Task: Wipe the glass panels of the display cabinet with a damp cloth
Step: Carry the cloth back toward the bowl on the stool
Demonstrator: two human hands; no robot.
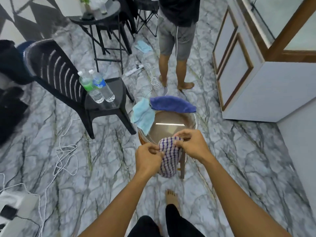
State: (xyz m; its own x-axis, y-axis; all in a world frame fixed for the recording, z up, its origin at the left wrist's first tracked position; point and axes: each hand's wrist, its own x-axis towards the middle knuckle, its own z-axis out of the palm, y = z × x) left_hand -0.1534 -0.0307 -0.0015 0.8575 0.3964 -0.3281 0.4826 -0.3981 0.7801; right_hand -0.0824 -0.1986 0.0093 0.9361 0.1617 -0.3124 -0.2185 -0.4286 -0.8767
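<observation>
While pinched between hands, checked cloth hangs.

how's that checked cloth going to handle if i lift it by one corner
Probably floppy: the checked cloth sags in soft folds below the left hand and right hand pinching it. Likely light, since fingertips alone carry it. Wetness can't be judged.

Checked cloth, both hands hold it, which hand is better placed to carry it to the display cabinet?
Right, probably. The display cabinet stands on that side, and the right hand pinches the checked cloth at its top; the left hand grips the edge farther from the cabinet.
</observation>
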